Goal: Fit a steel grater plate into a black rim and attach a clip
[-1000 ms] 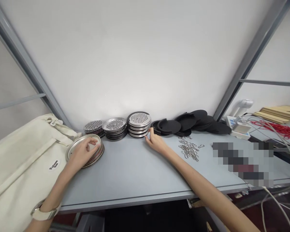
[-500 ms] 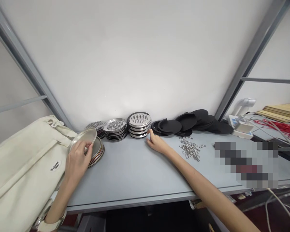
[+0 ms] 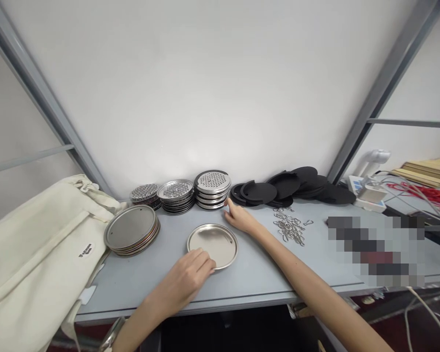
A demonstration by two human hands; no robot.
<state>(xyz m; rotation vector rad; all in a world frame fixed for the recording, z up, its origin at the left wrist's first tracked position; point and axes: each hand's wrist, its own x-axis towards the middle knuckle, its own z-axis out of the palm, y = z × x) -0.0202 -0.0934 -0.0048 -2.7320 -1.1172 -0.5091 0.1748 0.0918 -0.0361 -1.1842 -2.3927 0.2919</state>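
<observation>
My left hand (image 3: 192, 271) has its fingers closed on the near-left rim of a shallow round metal lid (image 3: 212, 244), which is at the middle of the table with its raised rim facing up. My right hand (image 3: 240, 216) rests beside a stack of perforated metal grater discs (image 3: 213, 183); its index finger and thumb are apart and nothing shows between them. Whether the finger touches the stack, I cannot tell. At the left stands a stack of similar metal lids (image 3: 132, 230). Two more stacks of grater discs, one silver (image 3: 175, 190) and one darker (image 3: 144, 193), line the wall.
Black round pieces (image 3: 260, 192) lie overlapping along the wall to the right. In front of them is a pile of small metal carabiner clips (image 3: 291, 227). A cream bag (image 3: 40, 254) leans over the table's left side. Red cord (image 3: 425, 193) and wooden strips lie far right.
My left hand has carried the lid from above the left stack rightward to the middle of the table. My right hand has stayed beside the grater discs.
</observation>
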